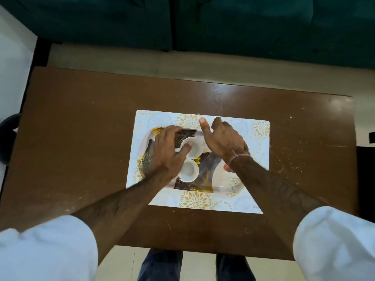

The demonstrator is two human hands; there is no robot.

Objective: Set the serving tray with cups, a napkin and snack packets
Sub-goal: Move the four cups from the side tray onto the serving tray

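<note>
A serving tray with a dark, gold and white pattern lies on a white placemat. Two empty white cups stand on it, the far cup just behind the near cup. My left hand lies palm down over the tray's left half, fingers stretched to its far rim and thumb tip resting on the far cup's left rim. My right hand hovers over the tray's right half beside the far cup, thumb pointing away and fingers curled. What is under its palm is hidden. No napkin or snack packet shows.
The placemat, printed with gold flowers, sits mid-table on a brown wooden table. A dark green sofa stands beyond the far edge. My legs show below the near edge. Dark objects sit at the far left and far right.
</note>
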